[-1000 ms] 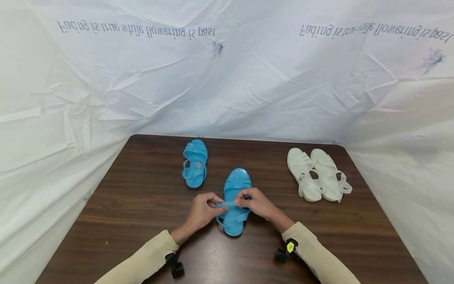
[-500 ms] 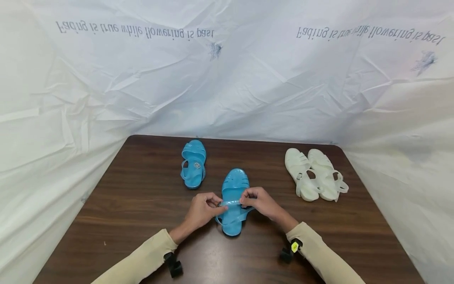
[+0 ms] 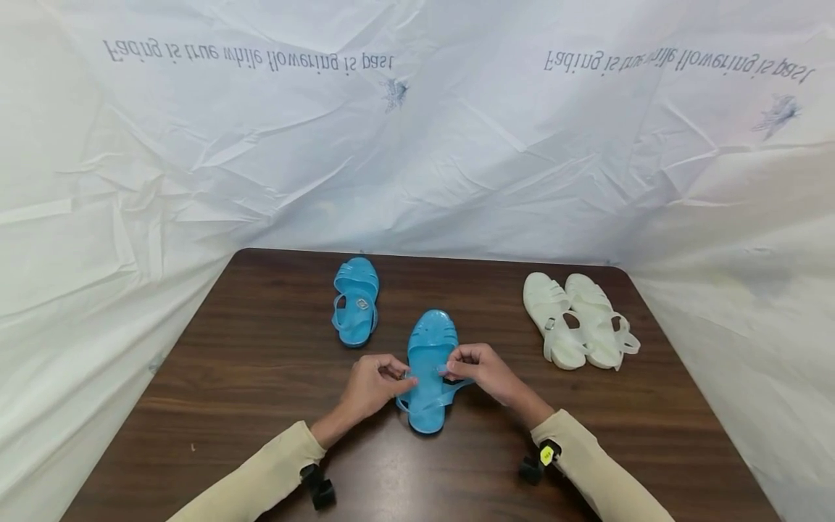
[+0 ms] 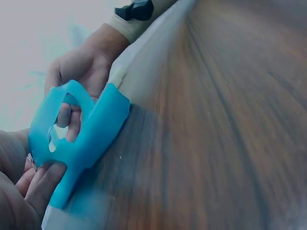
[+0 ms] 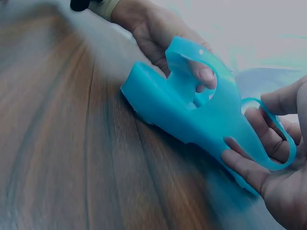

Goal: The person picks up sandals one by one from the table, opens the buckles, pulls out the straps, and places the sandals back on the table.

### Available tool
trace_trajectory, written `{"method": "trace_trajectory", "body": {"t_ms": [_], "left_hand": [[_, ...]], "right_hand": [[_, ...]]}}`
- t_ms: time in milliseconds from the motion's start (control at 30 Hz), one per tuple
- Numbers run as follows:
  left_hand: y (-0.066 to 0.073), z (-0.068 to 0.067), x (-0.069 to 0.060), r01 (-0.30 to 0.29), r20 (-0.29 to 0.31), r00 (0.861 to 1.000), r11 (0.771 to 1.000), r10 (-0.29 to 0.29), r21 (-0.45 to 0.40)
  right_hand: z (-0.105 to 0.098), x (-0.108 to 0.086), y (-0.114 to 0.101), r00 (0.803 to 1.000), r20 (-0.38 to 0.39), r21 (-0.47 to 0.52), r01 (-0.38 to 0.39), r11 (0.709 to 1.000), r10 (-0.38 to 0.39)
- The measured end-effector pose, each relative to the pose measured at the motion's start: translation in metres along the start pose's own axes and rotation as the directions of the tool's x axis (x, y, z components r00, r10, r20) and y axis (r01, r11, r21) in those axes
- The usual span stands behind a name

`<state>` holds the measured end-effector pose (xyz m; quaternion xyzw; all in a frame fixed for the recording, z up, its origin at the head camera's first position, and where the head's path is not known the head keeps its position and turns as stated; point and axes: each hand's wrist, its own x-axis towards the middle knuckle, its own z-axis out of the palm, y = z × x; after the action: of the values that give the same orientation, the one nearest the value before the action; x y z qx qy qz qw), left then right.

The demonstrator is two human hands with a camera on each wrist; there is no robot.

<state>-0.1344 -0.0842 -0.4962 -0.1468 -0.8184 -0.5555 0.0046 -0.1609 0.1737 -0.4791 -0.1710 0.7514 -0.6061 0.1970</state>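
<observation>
Pinching buckle and strap, left hand and right hand seemingly steady the nearer blue sandal between desk edges.

Glossy sky-blue plastic sandal with rounded toe and slotted upper; I see it sole-down near middle of dark brown wood-grain table, toe pointing to far edge. Thin blue plastic strap unfastened, curving in raised loop at right side, tip apart from small silvery buckle at left.
</observation>
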Motion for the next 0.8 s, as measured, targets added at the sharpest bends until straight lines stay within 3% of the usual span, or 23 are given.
{"method": "trace_trajectory", "body": {"t_ms": [233,433,567,700,800], "left_hand": [[0.004,0.0,0.003,0.009,0.073,0.997,1.0,-0.009,0.005],[0.007,0.001,0.006,0.013,0.059,0.998,1.0,-0.013,-0.001],[0.007,0.002,0.009,-0.02,0.11,0.994,0.999,0.016,0.035],[0.005,0.0,0.011,-0.064,0.197,0.978,0.998,0.064,-0.008],[0.004,-0.002,0.012,-0.071,0.183,0.98,0.996,0.079,-0.054]], "right_hand": [[0.006,0.007,-0.005,0.998,-0.064,-0.065,0.011,0.998,-0.016],[0.01,0.011,-0.011,0.993,-0.112,-0.087,0.037,0.996,-0.047],[0.012,0.013,-0.017,0.99,-0.121,-0.09,0.057,0.994,-0.067],[0.013,0.016,-0.019,0.991,-0.104,-0.083,0.074,0.994,-0.083],[0.014,0.016,-0.019,0.991,-0.093,-0.096,0.082,0.992,-0.091]]}}
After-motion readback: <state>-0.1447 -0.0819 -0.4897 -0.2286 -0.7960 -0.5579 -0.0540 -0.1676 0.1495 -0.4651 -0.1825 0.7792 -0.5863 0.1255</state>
